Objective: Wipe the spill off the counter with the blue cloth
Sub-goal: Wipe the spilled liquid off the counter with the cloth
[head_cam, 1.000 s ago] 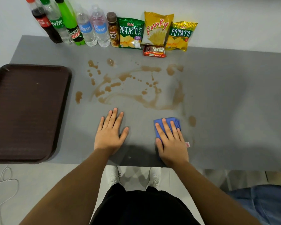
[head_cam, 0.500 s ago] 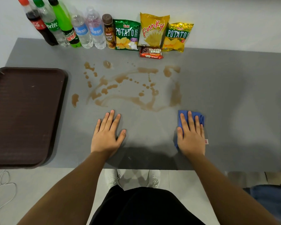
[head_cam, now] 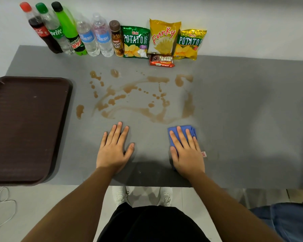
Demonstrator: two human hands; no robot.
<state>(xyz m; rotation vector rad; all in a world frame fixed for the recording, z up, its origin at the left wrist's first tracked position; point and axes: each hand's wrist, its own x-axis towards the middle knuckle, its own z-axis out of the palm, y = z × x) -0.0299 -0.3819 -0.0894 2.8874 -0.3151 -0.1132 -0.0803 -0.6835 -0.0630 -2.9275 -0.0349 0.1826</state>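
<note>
blue cloth [head_cam: 180, 135] seemingly further left

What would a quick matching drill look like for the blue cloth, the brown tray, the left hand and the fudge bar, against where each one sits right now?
Things:
1. blue cloth
2. brown tray
3. left hand
4. fudge bar

Places:
A. at the counter's left end
B. flat on bare counter, holding nothing
C. in front of the chip bags by the wall
D. under the right hand, just short of the spill

Pairs: 1-D, 2-A, 3-B, 4-C
</note>
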